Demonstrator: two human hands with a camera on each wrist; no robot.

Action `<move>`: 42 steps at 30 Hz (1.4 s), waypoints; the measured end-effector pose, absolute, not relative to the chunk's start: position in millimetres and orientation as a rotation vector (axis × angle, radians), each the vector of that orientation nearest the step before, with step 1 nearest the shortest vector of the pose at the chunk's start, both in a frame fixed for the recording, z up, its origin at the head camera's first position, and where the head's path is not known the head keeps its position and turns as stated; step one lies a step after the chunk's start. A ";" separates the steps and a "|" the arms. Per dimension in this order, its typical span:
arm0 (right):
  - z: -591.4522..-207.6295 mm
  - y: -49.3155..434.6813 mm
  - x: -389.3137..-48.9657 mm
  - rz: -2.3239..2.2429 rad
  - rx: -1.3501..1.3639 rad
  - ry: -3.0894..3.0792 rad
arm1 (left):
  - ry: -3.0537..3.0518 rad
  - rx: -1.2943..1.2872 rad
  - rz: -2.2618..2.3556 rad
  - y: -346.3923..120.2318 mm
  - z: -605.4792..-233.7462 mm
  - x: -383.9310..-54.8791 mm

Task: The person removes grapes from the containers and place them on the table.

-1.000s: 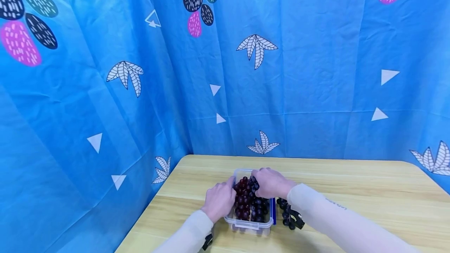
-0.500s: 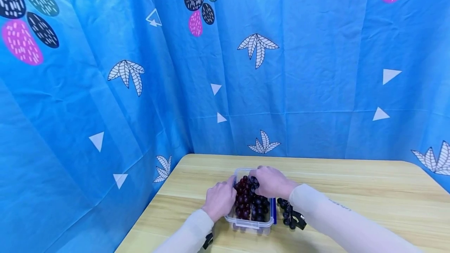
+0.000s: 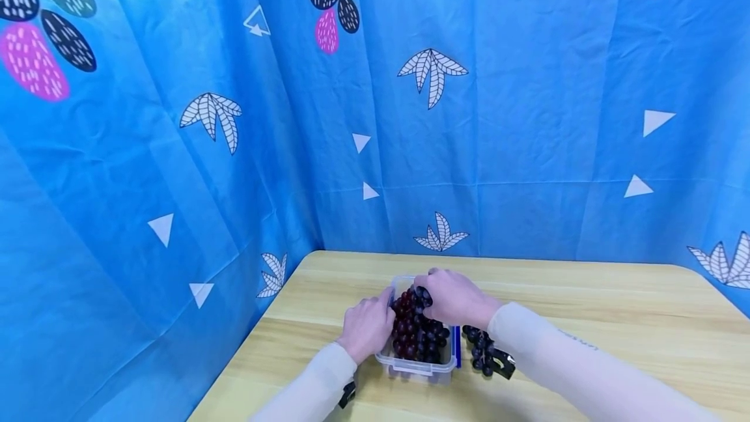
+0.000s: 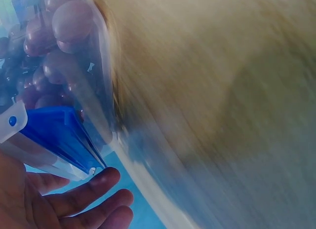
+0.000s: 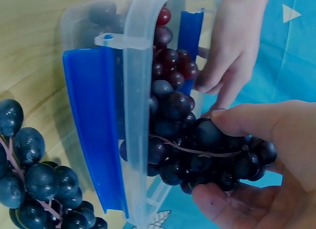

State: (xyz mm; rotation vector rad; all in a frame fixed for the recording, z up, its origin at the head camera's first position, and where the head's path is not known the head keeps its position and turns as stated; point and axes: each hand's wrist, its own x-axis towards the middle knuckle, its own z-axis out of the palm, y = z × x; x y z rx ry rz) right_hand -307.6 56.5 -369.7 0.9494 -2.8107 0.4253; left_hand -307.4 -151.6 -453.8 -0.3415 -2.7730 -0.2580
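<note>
**Grapes raised slightly over the container**

Since a second ago my right hand has lifted its dark grape bunch a little higher above the far end of the clear plastic container. Fingers and thumb curl round the bunch, which hangs partly inside, over red and dark grapes already in there. My left hand rests with relaxed fingers against the container's left wall. Another dark bunch lies on the table, just right of the container's blue clip.

A container holding grapes sits on the counter; another grape bunch lies just right of it, backdrop behind.
</note>
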 end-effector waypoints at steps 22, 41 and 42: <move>-339.6 64.6 -294.1 0.503 0.942 -2.784 | -2.764 -0.333 -0.248 -154.2 -454.8 -311.0; -320.2 84.0 -295.5 0.553 0.900 -2.721 | -2.774 -0.337 -0.251 -154.0 -452.7 -307.7; -319.3 84.7 -295.0 0.556 0.897 -2.722 | -2.773 -0.337 -0.250 -154.2 -452.7 -307.5</move>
